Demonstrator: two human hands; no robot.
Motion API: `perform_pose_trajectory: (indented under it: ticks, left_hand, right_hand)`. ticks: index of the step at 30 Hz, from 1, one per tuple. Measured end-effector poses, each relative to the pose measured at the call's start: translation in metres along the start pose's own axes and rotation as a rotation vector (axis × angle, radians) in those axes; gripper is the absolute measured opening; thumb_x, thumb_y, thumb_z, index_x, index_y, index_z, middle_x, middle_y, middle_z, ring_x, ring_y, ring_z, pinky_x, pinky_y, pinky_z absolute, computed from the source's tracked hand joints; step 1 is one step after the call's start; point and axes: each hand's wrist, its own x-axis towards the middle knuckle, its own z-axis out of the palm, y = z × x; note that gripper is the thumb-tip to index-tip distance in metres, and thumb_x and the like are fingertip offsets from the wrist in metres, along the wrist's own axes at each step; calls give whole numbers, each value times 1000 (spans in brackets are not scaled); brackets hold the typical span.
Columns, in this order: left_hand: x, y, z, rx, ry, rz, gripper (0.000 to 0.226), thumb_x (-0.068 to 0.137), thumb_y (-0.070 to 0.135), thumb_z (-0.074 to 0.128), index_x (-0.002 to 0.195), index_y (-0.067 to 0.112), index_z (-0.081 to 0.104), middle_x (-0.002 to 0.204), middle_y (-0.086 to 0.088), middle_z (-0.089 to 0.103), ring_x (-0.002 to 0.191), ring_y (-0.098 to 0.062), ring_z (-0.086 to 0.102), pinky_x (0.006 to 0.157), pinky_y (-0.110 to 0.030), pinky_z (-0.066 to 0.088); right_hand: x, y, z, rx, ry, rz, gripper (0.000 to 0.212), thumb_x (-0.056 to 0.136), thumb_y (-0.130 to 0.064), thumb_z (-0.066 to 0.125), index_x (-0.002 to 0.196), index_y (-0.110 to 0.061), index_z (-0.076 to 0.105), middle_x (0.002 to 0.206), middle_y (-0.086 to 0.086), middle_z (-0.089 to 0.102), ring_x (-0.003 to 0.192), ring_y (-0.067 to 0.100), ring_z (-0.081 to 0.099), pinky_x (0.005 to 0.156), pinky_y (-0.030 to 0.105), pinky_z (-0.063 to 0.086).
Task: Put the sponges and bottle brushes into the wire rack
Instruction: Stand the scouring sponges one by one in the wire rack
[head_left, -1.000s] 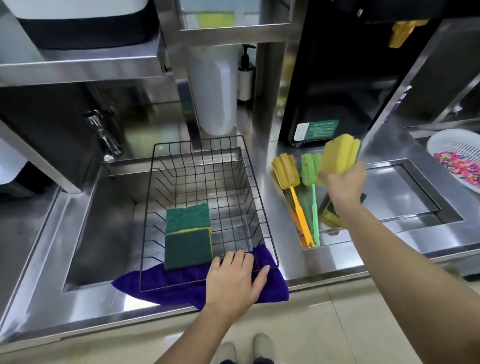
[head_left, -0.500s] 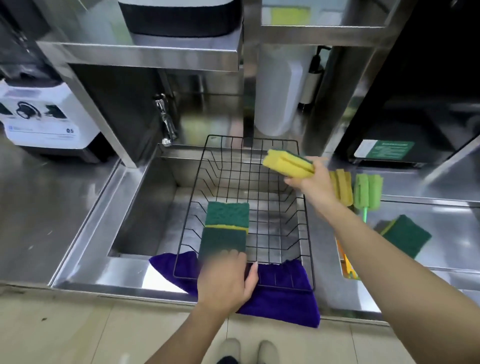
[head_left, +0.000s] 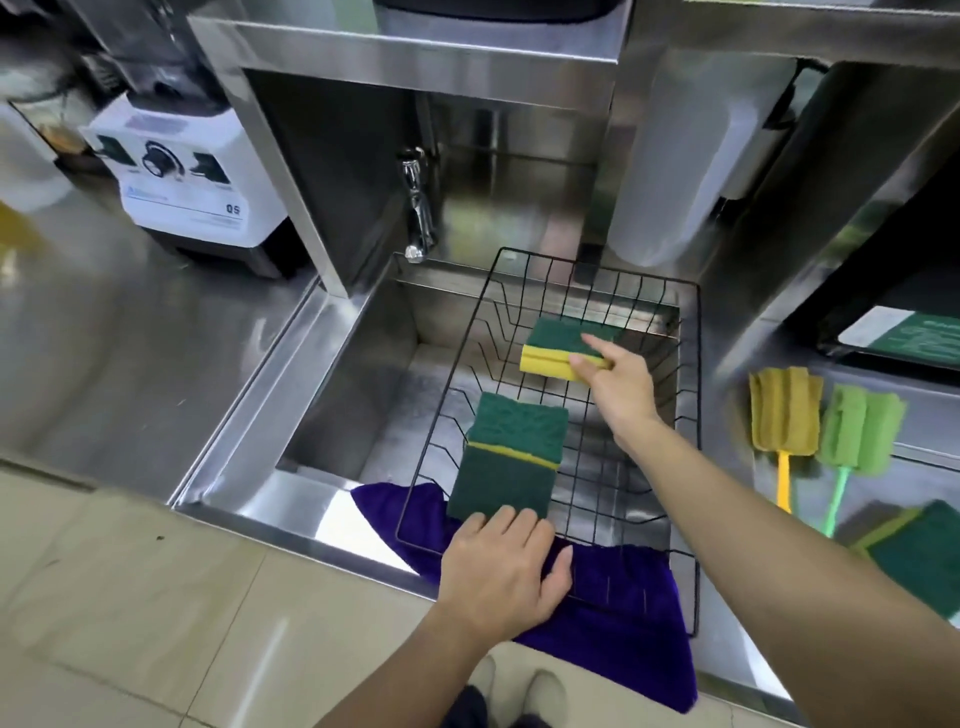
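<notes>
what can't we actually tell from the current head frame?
- Right hand on the yellow-green sponge: whether the sponge rests on the wire rack or is held above it; a single top-down view.
- Front rim of the rack: covered by the left hand, so the grip is unclear.
- Green sponge at right: cut by the frame edge and the forearm.
- Yellow brush and green brush: blurred, lower handles hidden by the arm.

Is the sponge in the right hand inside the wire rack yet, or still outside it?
Inside. The sponge sits within the wire rack rim near its far end, right hand gripping it; whether it rests on the wires, cannot tell.
</notes>
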Motion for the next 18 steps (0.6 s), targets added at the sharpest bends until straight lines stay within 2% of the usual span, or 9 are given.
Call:
perform_pose_trajectory:
  ticks: [4, 7, 10, 13, 15, 16, 18]
  left_hand:
    - [1, 0, 0, -9, -14, -6, 31, 89, 39, 47, 67, 18, 56, 63, 3, 49, 58, -17, 45, 51, -29, 33]
    - [0, 0, -2, -20, -37, -4, 31, 89, 38, 47, 67, 19, 56, 64, 4, 50, 58, -16, 45, 51, -29, 33]
    - [0, 0, -2, -26, -52, -8, 31, 89, 38, 47, 67, 19, 57, 63, 4, 51, 58, -16, 46, 51, -28, 33]
    - [1, -2, -3, -47, -44, 5, 33, 91, 37, 46, 65, 19, 56, 62, 5, 51, 57, -15, 45, 51, -28, 32]
    - [1, -3, -2, -61, -37, 14, 36, 94, 36, 41, 65, 19, 55, 62, 5, 50, 57, -15, 44, 51, -28, 32]
    - [2, -3, -3, -61, -35, 14, 37, 94, 36, 41, 65, 19, 55, 62, 5, 50, 57, -15, 44, 50, -28, 32]
    - [2, -4, -2, -71, -39, 29, 33, 92, 36, 45, 66, 19, 56, 62, 5, 50, 57, -15, 45, 50, -28, 33]
  right_hand:
    - [-4, 5, 16, 2, -87, -3, 41, 95, -33, 46, 130, -15, 56, 153, 8, 34, 141, 23, 30, 116, 34, 20]
    - [-6, 8, 24, -3, -146, 2, 38, 97, -28, 43, 131, -13, 54, 155, 13, 26, 145, 23, 21, 116, 32, 15]
    - [-7, 10, 27, 111, -118, 46, 34, 96, -19, 46, 127, -9, 58, 153, 13, 30, 143, 23, 25, 111, 27, 18]
    - [-11, 11, 27, 98, -106, 60, 31, 94, -16, 50, 122, -9, 62, 149, 13, 37, 140, 24, 31, 111, 27, 24]
    - [-11, 10, 26, 78, -83, 64, 25, 90, -12, 56, 112, -14, 69, 142, 15, 47, 134, 26, 41, 114, 37, 32]
    - [-10, 9, 26, 58, -83, 69, 20, 88, -10, 59, 100, -20, 72, 136, 15, 53, 127, 27, 48, 110, 41, 38]
    - [-7, 8, 25, -20, -59, 71, 22, 84, -11, 64, 76, -31, 62, 126, 15, 56, 110, 27, 55, 98, 43, 47]
